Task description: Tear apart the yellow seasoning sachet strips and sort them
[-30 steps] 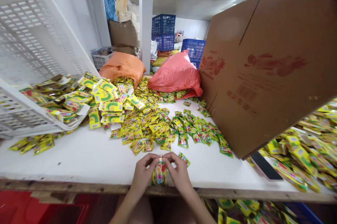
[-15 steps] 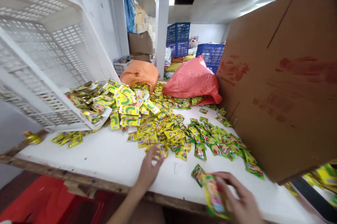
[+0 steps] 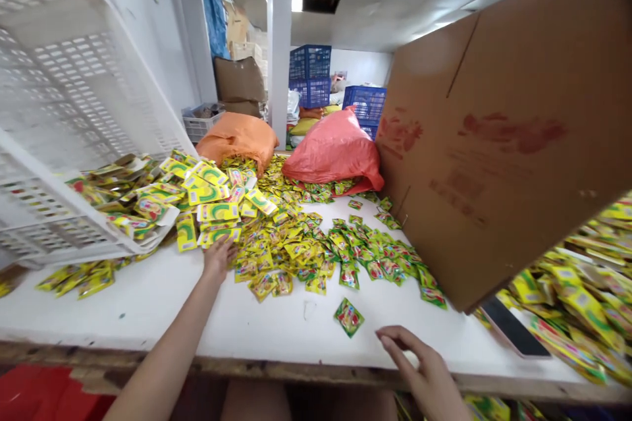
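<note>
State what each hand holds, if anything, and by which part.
The left hand is at the near edge of the yellow cartons; any grip is unclear. The right hand appears to hold nothing.

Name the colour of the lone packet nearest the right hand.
The packet is mostly green with red patches, best seen in the head view.

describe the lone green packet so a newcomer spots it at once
Start at the big cardboard box on the right and go left from its lowest corner across the white table. In front of the packet pile lies a green packet with red print, turned like a diamond; unlike the heaped ones, it touches no other.
</note>
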`<state>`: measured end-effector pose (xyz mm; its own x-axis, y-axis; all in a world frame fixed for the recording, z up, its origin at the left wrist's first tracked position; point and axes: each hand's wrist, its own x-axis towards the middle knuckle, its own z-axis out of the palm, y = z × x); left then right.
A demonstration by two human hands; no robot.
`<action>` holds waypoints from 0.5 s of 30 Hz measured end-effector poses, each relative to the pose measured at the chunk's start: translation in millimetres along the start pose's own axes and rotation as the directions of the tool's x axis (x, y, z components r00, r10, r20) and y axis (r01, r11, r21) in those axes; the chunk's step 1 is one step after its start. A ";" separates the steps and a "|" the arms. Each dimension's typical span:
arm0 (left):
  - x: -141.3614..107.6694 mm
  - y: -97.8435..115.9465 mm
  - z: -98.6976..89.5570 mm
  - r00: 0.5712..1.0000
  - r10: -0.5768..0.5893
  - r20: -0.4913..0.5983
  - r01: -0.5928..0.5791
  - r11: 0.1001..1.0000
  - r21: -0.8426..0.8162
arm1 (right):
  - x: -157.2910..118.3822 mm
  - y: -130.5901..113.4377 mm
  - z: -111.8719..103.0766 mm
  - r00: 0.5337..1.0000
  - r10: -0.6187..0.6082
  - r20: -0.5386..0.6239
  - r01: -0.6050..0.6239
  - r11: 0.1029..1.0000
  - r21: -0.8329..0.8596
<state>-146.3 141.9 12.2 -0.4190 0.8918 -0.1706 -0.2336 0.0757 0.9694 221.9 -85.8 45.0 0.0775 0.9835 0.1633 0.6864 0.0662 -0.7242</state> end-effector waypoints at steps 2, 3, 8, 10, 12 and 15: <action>-14.0 -4.5 -15.8 1.000 0.009 0.014 -0.010 0.998 0.065 | 9.3 -6.0 13.3 1.000 -0.008 0.005 0.008 0.998 0.064; -21.8 -6.1 -25.6 1.000 0.018 0.020 -0.020 0.994 0.104 | 15.0 -5.8 19.5 1.000 -0.015 0.009 0.014 0.996 0.091; -57.3 -3.6 -72.9 0.994 0.085 0.074 -0.106 0.933 0.344 | 63.1 -2.0 58.4 0.998 -0.037 0.048 0.036 0.999 0.022; -67.8 0.0 -83.7 0.983 0.155 0.102 -0.185 0.831 0.525 | 88.8 -6.0 76.0 0.998 -0.037 0.048 0.039 0.998 -0.043; -77.1 2.4 -87.8 0.963 0.223 0.149 -0.267 0.765 0.586 | 113.1 -11.7 90.5 0.998 -0.030 0.050 0.034 0.997 -0.067; -91.2 2.1 -83.4 0.952 0.226 0.208 -0.290 0.885 0.365 | 139.3 -15.5 100.9 0.997 0.013 0.076 -0.006 0.997 -0.083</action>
<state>-181.8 23.5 15.0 -0.2694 0.9585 0.0937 0.2346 -0.0290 0.9717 149.1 67.2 11.4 0.0307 0.9943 0.1025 0.7436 0.0458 -0.6670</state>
